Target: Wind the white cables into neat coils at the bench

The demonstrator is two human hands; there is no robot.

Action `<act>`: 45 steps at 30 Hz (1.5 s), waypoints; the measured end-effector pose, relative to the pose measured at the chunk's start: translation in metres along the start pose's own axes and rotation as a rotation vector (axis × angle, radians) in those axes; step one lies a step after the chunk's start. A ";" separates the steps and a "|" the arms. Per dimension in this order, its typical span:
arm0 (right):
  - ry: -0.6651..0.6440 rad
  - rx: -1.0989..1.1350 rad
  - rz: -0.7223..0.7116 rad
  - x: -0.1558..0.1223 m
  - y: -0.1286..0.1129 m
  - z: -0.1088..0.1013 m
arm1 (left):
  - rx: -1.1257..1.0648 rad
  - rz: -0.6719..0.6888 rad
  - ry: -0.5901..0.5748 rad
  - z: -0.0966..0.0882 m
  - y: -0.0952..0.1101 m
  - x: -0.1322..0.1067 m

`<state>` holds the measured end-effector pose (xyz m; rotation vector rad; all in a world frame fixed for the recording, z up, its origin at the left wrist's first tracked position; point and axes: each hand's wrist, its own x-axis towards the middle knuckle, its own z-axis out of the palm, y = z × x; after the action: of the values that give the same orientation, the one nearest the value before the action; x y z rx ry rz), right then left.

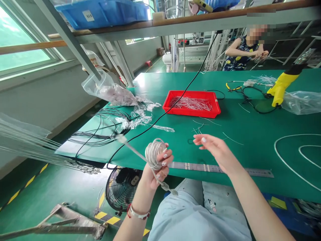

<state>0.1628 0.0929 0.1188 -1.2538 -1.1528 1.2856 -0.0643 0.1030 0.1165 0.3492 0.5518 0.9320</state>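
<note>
A coiled white cable (153, 154) is gripped in my left hand (164, 165), the fingers wrapped round the bundle. One plug end (121, 138) sticks out to the upper left, and another end with a thicker lump (164, 186) hangs below my wrist. My right hand (217, 150) is raised above the green table with nothing in it; its fingers are stretched out and the thumb stands apart. Beneath my hands a steel ruler (208, 167) lies along the table's front edge. A red tray (192, 113) of thin white ties (192, 103) stands beyond them.
Black cables (94, 137) and clear plastic wrap (135, 120) lie on the left. At right are a yellow heat gun (281, 85), yellow-handled pliers (233, 88) and a loose white cable (281, 160). A black cord (160, 117) hangs across the table. Another person (244, 52) works behind it.
</note>
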 end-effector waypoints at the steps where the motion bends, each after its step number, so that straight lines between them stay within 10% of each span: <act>1: -0.110 -0.026 0.009 -0.001 -0.004 0.008 | -0.076 -0.054 -0.060 0.001 -0.007 0.000; 9: -0.822 -0.020 0.063 0.022 -0.024 0.042 | -0.216 -0.274 -0.158 0.008 -0.046 -0.001; 13: -0.655 -0.236 0.063 0.034 -0.028 0.053 | -0.134 -0.202 -0.133 0.008 -0.041 0.005; 19: -0.656 -0.564 -0.095 0.055 -0.058 0.058 | 0.457 0.066 0.239 -0.024 -0.027 -0.003; 25: -0.720 -0.971 -0.154 0.076 -0.062 0.076 | 1.250 -0.084 0.135 -0.033 -0.013 -0.048; 29: -0.718 -1.220 -0.361 0.084 -0.025 0.101 | 1.573 0.562 0.686 -0.043 0.003 -0.035; 35: -0.702 -1.146 -0.413 0.070 0.012 0.113 | 1.712 0.402 0.413 -0.078 0.010 0.023; 39: -0.326 -1.100 -0.151 0.024 0.036 0.104 | 1.668 0.443 0.476 -0.090 0.005 0.039; 45: -0.161 -1.130 -0.138 -0.020 0.080 0.087 | 1.659 0.467 0.510 -0.092 0.001 0.043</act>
<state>0.0745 0.0657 0.0431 -1.7999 -2.1791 0.5747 -0.0986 0.1439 0.0298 1.8072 1.7219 0.7979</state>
